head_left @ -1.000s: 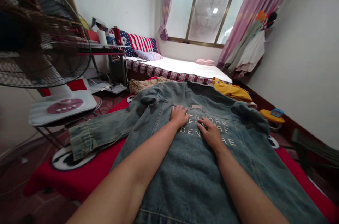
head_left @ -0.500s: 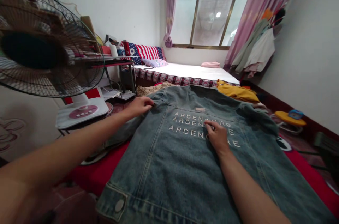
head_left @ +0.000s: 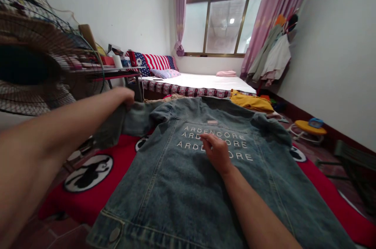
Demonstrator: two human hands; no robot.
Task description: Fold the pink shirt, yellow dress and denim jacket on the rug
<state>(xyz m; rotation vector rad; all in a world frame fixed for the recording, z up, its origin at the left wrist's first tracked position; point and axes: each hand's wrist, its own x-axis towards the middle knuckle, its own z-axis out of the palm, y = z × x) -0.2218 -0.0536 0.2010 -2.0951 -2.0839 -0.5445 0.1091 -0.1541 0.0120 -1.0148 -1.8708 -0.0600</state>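
A faded blue denim jacket (head_left: 188, 186) lies back-up on a red cloth (head_left: 88, 202), white lettering across its back. My right hand (head_left: 216, 151) rests flat on the lettering, fingers pressing the cloth down. My left hand (head_left: 125, 97) is out to the left, closed on the jacket's left sleeve (head_left: 117, 123), which it holds lifted off the red cloth. The jacket's right sleeve lies flat at the far right.
A large standing fan (head_left: 35, 72) is close on the left. Behind the jacket are a yellow garment (head_left: 251, 102), a bed (head_left: 202, 82) under the window and a cluttered desk (head_left: 117, 70). Clothes hang on the right wall; a small yellow stool (head_left: 310, 127) stands below.
My left hand went from the jacket's back to its left shoulder, then took the left sleeve and lifted it out to the left. My right hand stayed on the lettering.
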